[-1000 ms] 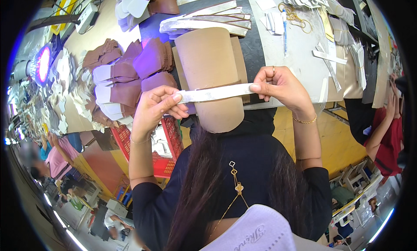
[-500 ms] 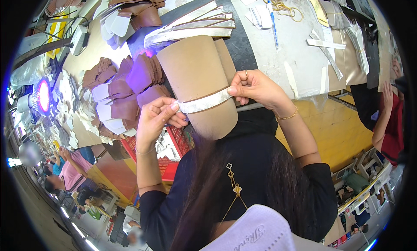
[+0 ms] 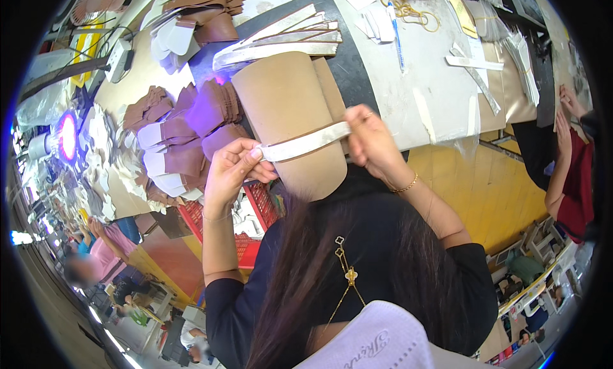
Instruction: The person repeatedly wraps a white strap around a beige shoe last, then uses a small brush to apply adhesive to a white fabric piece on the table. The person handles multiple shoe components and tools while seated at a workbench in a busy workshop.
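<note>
— What do the hands have?

— A pale narrow strip [image 3: 305, 142], stretched level between them. The left hand [image 3: 233, 171] has its grip closed on the strip's left end, thumb and fingers pinched over it. The right hand [image 3: 370, 139] has its grip closed on the right end, fingers folded around it.

— Where does the strip sit?

— Across a tan, rounded leather piece [image 3: 294, 120], over its lower half, above the near edge of the worktop [image 3: 440, 82]. Whether it touches the leather, I cannot tell.

— And around it?

— A fan of similar pale strips [image 3: 281, 40] lies on a dark mat [image 3: 348, 59] just beyond the tan piece. To the left, brown and white cut pieces [image 3: 182, 136] are stacked in rows. A red crate [image 3: 246, 225] sits below the left hand. Another person's arm [image 3: 562, 152] shows at the right edge.
</note>
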`<state>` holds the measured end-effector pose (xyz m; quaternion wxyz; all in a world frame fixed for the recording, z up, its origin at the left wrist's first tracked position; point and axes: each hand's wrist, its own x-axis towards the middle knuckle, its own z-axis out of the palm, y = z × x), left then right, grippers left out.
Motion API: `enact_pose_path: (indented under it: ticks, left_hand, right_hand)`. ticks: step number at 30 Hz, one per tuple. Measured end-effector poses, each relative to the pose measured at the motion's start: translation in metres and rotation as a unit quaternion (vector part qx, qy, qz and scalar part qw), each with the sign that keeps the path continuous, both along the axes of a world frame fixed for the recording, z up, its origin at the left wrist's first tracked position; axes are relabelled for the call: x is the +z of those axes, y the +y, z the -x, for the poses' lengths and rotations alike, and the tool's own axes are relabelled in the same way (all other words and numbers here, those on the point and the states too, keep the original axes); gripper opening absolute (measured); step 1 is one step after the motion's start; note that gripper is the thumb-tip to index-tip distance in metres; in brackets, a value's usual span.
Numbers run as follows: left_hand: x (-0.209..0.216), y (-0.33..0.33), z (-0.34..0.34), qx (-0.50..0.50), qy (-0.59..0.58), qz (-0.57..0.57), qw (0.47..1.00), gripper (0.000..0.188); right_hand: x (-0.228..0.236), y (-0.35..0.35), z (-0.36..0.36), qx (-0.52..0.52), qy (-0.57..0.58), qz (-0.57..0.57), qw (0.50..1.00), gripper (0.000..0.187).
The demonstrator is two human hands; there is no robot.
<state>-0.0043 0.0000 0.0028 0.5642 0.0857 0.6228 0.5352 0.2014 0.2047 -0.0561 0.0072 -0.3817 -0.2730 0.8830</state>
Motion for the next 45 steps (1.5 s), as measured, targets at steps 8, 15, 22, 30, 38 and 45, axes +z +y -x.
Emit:
enact_pose_path:
  ticks: [8, 15, 22, 30, 38, 45]
  left_hand:
    - [0.015, -0.004, -0.008, 0.062, -0.002, -0.069, 0.996, 0.021]
    - [0.001, 0.000, -0.010, 0.069, 0.024, -0.044, 0.996, 0.021]
    - [-0.008, -0.002, -0.007, 0.074, 0.000, -0.049, 0.996, 0.020]
    - [-0.002, 0.000, 0.000, 0.029, 0.009, -0.046, 0.998, 0.020]
    - [0.049, 0.035, 0.046, -0.051, 0.152, -0.179, 0.971, 0.023]
    - [0.034, 0.103, 0.126, -0.104, 0.246, 0.011, 0.964, 0.024]
  right_hand:
    - [0.071, 0.009, 0.031, 0.211, 0.242, -0.807, 0.496, 0.075]
    - [0.050, -0.010, 0.038, 0.194, 0.289, -0.744, 0.570, 0.074]
    - [0.024, -0.025, 0.019, 0.035, 0.219, -0.618, 0.754, 0.058]
    - [0.008, -0.017, 0.012, 0.023, 0.082, -0.395, 0.915, 0.060]
    - [-0.006, 0.093, -0.036, -0.052, -0.124, -0.650, 0.748, 0.028]
    - [-0.033, 0.200, -0.111, 0.108, -0.286, -0.885, 0.351, 0.031]
